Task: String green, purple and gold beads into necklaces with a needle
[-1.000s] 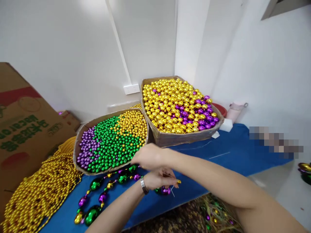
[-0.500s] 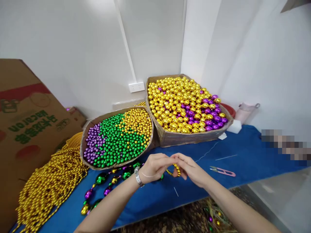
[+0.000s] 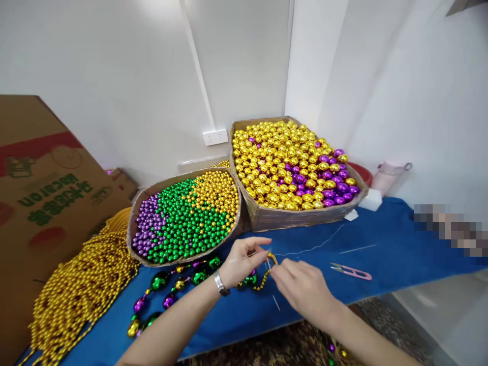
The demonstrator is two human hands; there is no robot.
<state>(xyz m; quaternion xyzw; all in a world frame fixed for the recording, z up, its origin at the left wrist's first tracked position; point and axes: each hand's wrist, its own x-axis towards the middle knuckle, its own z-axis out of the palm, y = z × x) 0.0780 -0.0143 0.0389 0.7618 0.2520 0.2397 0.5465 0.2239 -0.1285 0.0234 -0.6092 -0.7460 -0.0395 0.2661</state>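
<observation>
Fingertips that met half a second ago have parted: the right hand (image 3: 301,284) now sits lower, curled, and a curve of gold bead string (image 3: 261,282), largely covered then, shows between it and the left hand (image 3: 244,263). That string hangs over the desk (image 3: 244,317), off the front right corner of the small-bead box (image 3: 144,193). The left grip appears to pinch its upper end at the thumb, forefinger lifted clear; the right fingers are bent in beside it, but their tips are hidden, so I cannot tell whether they pinch anything. As for progress, beads already fill the visible length of the string, while fine white thread at the left thumb looks loose, so I judge that end unfinished; whether the two ends are joined cannot be seen. Just in front of the small-bead box lies a large-bead necklace (image 3: 180,283), partly hidden by the left forearm and crowding the space behind the hands. Right of the box stand a big-bead box (image 3: 297,218) and, nearer the wearer, pink-handled snips (image 3: 345,269) well apart from the right hand. Left of it spreads a heap of gold strands (image 3: 84,284), against a printed carton (image 3: 49,203).
</observation>
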